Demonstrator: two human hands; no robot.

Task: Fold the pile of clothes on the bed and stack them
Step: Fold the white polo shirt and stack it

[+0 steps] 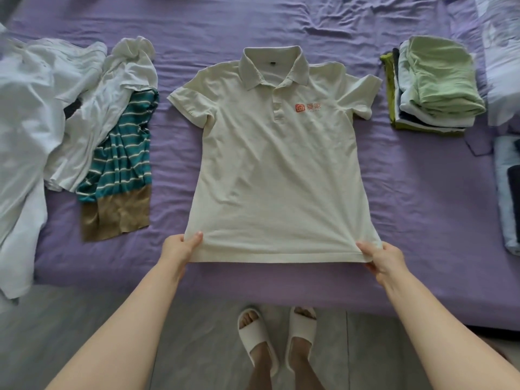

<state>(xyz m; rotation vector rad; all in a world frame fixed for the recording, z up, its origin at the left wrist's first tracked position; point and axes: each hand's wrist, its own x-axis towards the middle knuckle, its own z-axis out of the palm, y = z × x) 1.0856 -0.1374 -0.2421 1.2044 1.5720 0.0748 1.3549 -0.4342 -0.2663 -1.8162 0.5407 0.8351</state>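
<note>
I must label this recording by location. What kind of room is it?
Most likely a bedroom at home: a bed with a purple sheet, a stack of folded clothes on it, and house slippers on the floor.

One cream polo shirt [277, 164] lies spread flat at the middle of the bed [422, 206], with two hands on its hem: left hand [180, 247] and right hand [384, 258]. One stack of folded clothes [433, 85] sits toward the bed's right edge, its item count not determinable. The unfolded pile [70, 114] at the left edge shows one striped teal garment [123, 153] and several white ones; two slippers [278, 336] on the floor.
</note>
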